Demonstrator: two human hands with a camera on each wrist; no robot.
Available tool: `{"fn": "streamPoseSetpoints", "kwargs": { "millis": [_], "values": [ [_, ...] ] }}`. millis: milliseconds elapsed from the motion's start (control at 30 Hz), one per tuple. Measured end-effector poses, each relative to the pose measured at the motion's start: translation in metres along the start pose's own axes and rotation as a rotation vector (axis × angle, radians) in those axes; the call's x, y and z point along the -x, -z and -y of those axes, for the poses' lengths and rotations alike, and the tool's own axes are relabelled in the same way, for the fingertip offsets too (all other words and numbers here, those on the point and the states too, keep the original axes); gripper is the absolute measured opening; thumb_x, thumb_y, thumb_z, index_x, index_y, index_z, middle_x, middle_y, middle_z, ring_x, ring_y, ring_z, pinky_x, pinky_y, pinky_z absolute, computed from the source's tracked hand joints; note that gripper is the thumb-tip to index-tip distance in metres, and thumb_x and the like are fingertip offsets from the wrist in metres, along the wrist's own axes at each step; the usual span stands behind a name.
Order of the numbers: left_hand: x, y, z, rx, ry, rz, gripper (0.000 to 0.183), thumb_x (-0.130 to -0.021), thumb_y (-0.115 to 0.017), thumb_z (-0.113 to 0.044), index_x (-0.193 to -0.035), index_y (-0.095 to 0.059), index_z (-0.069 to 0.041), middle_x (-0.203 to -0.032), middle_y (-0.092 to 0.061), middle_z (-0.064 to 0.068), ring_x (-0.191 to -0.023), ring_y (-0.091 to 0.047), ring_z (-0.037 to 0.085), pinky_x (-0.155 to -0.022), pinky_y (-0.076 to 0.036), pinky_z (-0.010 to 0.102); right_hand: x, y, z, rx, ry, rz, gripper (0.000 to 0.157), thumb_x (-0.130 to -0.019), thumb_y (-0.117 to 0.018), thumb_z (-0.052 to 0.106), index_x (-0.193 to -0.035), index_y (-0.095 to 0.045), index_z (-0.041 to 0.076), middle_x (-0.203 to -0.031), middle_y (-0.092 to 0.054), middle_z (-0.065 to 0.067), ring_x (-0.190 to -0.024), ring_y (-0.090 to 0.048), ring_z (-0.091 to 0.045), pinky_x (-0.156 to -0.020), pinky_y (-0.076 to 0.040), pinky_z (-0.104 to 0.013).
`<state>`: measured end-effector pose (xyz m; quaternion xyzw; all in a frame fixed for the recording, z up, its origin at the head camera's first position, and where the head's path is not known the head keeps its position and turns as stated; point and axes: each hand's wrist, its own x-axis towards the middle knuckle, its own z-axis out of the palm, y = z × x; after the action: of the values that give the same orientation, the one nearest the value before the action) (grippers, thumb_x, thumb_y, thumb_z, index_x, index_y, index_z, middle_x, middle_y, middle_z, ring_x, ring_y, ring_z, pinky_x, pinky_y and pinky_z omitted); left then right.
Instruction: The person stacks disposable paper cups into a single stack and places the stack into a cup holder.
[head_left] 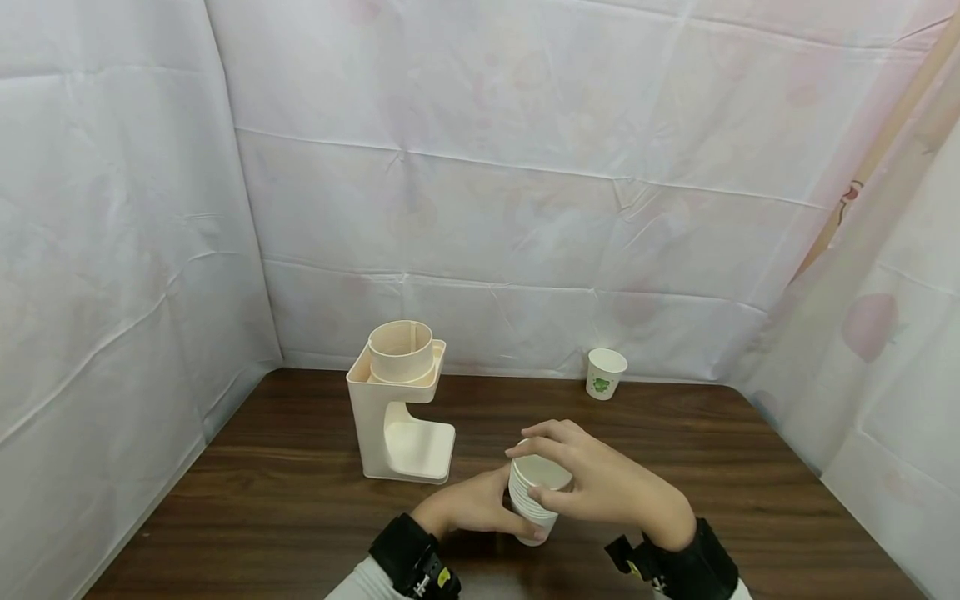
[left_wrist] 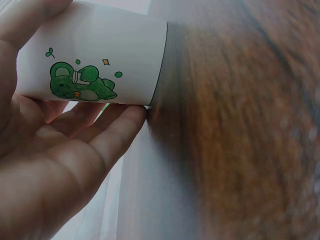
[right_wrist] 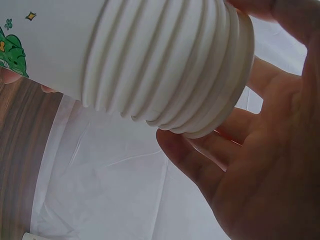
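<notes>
A nested stack of white paper cups stands upright on the table near its front. My left hand grips the lowest cup, thumb on the near side and fingers behind. A green cartoon animal is printed on that cup's wall. From above, my right hand holds the upper end of the stack, thumb and fingers curled round the topmost rims. In the right wrist view several rims show closely layered. Part of the cups' mouth is hidden under the right hand.
To the left of the stack stands a cream plastic stand with a round holder on top and an open C-shaped front. A single paper cup with a green print is at the back of the dark wooden table. White cloth walls surround the table.
</notes>
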<state>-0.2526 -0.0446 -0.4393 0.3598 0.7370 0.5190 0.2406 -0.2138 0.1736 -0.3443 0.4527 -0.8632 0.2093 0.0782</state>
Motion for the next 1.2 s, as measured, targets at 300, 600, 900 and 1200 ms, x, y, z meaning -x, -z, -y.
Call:
{"fn": "streamPoseSetpoints", "kwargs": {
  "millis": [300,600,900,1200],
  "values": [
    [0.0,0.0,-0.001,-0.007,0.011,-0.01,0.076,-0.084,-0.082,-0.023,-0.146,-0.038,-0.018,-0.122,-0.059,-0.012,-0.111,-0.057,0.006,-0.096,-0.043,0.028,0.0,0.0,0.001,0.035,-0.007,0.007,0.04,-0.092,-0.07,0.022,-0.131,-0.062,0.03,-0.137,-0.052,0.001,-0.124,-0.051,-0.019,-0.09,-0.051,-0.037],
    [0.0,0.0,-0.002,-0.012,0.013,-0.009,0.078,-0.084,-0.082,-0.025,-0.148,-0.037,-0.016,-0.123,-0.058,-0.012,-0.111,-0.056,0.006,-0.096,-0.043,0.028,0.0,0.0,0.001,0.023,-0.012,0.022,0.04,-0.093,-0.07,0.022,-0.132,-0.062,0.028,-0.138,-0.05,0.002,-0.125,-0.05,-0.019,-0.091,-0.05,-0.039],
    [-0.001,-0.001,0.0,-0.011,-0.006,-0.013,0.077,-0.084,-0.082,-0.024,-0.146,-0.037,-0.02,-0.12,-0.06,-0.011,-0.11,-0.058,0.007,-0.096,-0.043,0.028,0.001,0.002,-0.002,0.012,-0.05,0.038,0.041,-0.095,-0.07,0.032,-0.135,-0.059,0.032,-0.142,-0.049,0.002,-0.127,-0.048,-0.02,-0.092,-0.05,-0.041],
    [-0.002,-0.002,-0.001,-0.019,-0.024,-0.037,0.071,-0.083,-0.084,-0.022,-0.14,-0.043,-0.025,-0.119,-0.061,-0.011,-0.11,-0.058,0.007,-0.097,-0.042,0.029,0.007,0.013,-0.006,0.007,-0.106,0.036,0.042,-0.096,-0.068,0.041,-0.136,-0.059,0.029,-0.142,-0.05,0.005,-0.128,-0.047,-0.019,-0.092,-0.049,-0.042]
  ]
}}
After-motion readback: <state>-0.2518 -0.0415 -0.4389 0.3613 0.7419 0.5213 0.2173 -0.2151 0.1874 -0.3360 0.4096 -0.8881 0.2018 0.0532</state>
